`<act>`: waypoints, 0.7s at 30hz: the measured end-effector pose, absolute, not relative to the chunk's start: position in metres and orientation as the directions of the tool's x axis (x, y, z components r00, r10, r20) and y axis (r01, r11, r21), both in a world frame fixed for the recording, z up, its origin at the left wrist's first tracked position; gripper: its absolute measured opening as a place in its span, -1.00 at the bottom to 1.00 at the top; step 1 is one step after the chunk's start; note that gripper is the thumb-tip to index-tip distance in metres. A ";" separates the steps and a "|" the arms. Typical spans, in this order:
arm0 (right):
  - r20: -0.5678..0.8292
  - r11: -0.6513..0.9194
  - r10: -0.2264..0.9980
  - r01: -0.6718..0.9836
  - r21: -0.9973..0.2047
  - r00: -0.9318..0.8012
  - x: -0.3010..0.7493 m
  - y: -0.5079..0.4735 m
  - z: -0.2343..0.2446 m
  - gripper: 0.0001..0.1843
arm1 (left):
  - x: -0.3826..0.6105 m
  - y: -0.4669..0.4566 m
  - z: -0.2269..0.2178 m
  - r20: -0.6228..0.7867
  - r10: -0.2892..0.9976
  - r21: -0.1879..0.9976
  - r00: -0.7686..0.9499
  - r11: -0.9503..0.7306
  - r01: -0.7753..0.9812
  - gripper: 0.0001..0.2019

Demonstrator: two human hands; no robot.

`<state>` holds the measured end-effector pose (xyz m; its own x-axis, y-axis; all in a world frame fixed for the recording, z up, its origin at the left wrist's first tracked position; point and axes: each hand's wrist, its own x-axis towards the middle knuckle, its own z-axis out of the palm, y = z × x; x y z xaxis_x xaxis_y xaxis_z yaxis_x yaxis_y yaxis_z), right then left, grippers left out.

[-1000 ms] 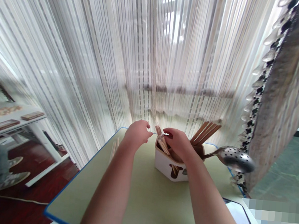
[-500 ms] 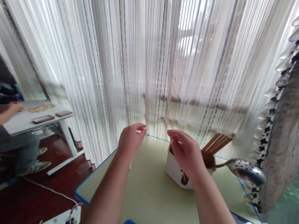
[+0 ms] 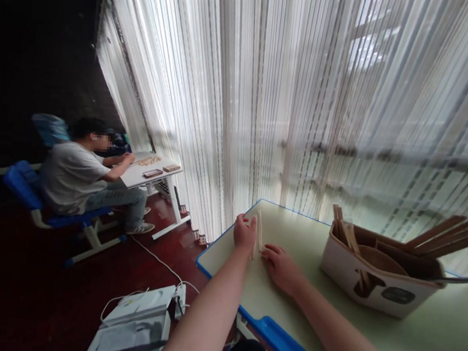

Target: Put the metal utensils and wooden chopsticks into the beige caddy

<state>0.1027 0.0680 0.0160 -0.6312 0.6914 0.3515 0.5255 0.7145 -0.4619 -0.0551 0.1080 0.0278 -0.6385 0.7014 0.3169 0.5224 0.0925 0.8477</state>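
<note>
Thin pale wooden chopsticks point(image 3: 259, 231) lie on the light green tabletop point(image 3: 283, 301), near its far left corner. My left hand point(image 3: 245, 233) stands on its edge just left of them, fingers loosely curled and thumb apart, with nothing visible in its grasp. On the other side, my right hand point(image 3: 283, 266) rests palm down with its fingers stretched out. Its fingertips are at or very near the lower ends of the chopsticks; contact is hard to make out. The lower part of one chopstick shows beside my left wrist.
To the right stands a divided utensil holder point(image 3: 390, 295) with wooden utensils and a metal handle point(image 3: 462, 279) sticking out. A blue tray edge point(image 3: 287, 346) runs along the table front. Left, a seated person point(image 3: 77, 171) works at a white table point(image 3: 134, 176). Striped curtains point(image 3: 283, 92) hang behind.
My view has swung left, bringing the seated person fully into sight. Both hands have come down from above the table to the chopsticks, the right moving away from in front of the holder.
</note>
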 end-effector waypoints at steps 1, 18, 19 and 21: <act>0.334 0.693 0.713 0.551 -0.464 -0.616 0.104 0.070 0.013 -0.61 | -0.054 0.110 0.025 0.300 0.710 0.850 -0.637 0.103 0.516 -0.59; 0.321 0.588 0.806 0.736 -0.335 -0.497 0.114 0.045 0.017 -0.68 | -0.054 0.111 0.012 0.288 0.797 0.853 -0.531 0.039 0.521 -0.74; 0.326 0.546 0.831 0.770 -0.330 -0.450 0.116 0.043 0.016 -0.72 | -0.054 0.112 0.011 0.300 0.797 0.851 -0.524 0.025 0.524 -0.75; 0.336 0.457 0.873 0.832 -0.314 -0.353 0.118 0.042 0.016 -0.76 | -0.054 0.113 0.010 0.323 0.791 0.851 -0.519 -0.003 0.526 -0.77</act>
